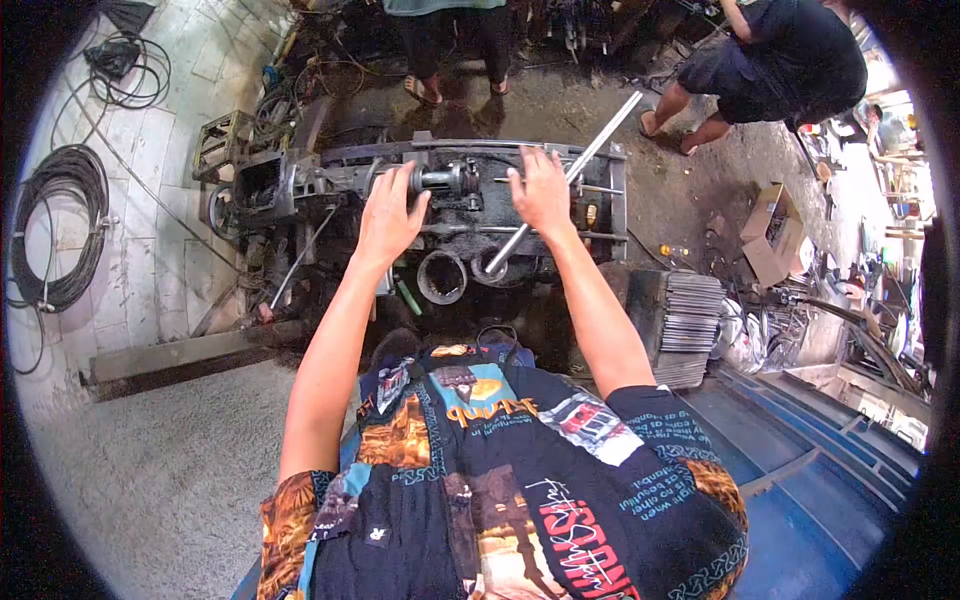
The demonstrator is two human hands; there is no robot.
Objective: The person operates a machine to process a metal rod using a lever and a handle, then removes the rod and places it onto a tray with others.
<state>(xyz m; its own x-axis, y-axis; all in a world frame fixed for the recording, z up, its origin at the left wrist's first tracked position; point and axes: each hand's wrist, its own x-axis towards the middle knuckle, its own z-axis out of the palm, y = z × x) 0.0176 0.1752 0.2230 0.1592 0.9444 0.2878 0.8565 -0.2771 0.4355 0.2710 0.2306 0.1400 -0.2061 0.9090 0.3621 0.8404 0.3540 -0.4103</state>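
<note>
A dark, greasy lathe-like machine (350,153) lies across the space in front of me. Near its middle is a cylindrical metal shaft part (440,180). My left hand (390,218) is at the left end of this part, thumb and fingers apart. To the right of the part, my right hand (543,195) reaches over the machine, its fingers stretched forward and its thumb pointing left. Beside and partly behind the right hand, a long pale metal bar (608,130) slants from lower left to upper right. A round metal ring (441,277) sits on the machine's near side.
Two people stand beyond the machine, one with a teal top (440,5), another in dark clothes (800,60) at right. A ribbed metal block (690,315) and a cardboard box (772,235) are to the right. Coiled black cable (90,225) hangs on the left wall.
</note>
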